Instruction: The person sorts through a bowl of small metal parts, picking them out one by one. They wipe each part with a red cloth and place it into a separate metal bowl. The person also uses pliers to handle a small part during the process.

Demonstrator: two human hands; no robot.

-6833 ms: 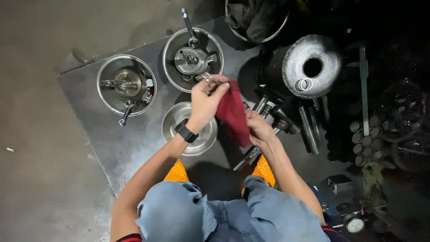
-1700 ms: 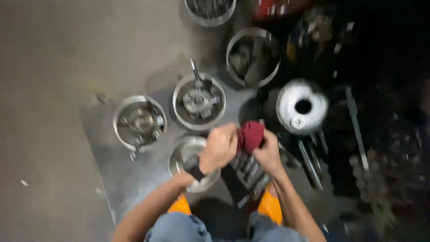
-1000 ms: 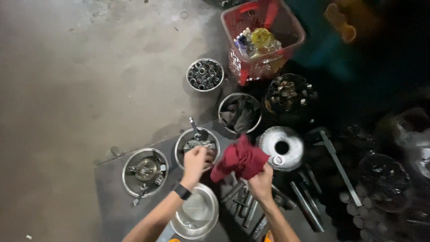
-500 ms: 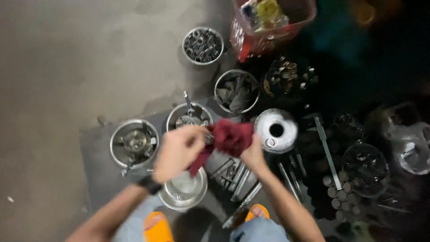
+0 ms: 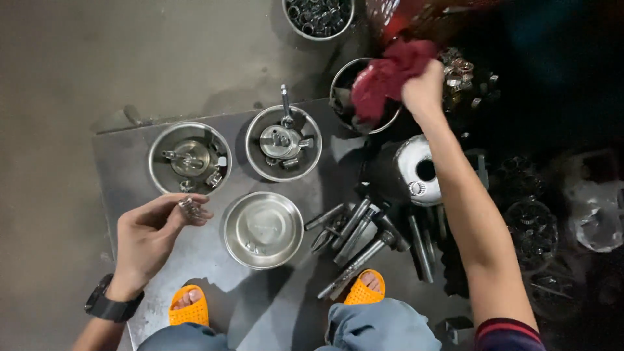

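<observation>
While the person crouches in orange sandals [image 5: 188, 305] on a grey metal sheet [image 5: 123, 162] laid on the floor, the left hand [image 5: 153, 237] sits nearest, its grip pinched together on a small shiny metal part [image 5: 190, 208] between thumb and fingertips. That part hangs just above the sheet, between the empty steel bowl [image 5: 263, 229] and the left-most bowl [image 5: 190, 158]. A dark watch [image 5: 110, 304] wraps the left wrist.

Just right of the empty bowl lies a loose bundle of metal rods and tools [image 5: 364, 237], some touching one another. Beyond them rests a round silvery housing with a hole in its face [image 5: 419, 172].

Further out, the left-most bowl and the middle bowl [image 5: 284, 143] each hold a stemmed metal assembly with small pieces around it.

Farther still, the right hand [image 5: 424, 91] is stretched out, its grip closed on a crumpled red rag [image 5: 390, 75], which droops over the rim of a dark-filled steel bowl [image 5: 343, 97]. At the far edge stands a bowl of small ring-shaped parts [image 5: 318, 16]. The right side is too dim to tell apart.
</observation>
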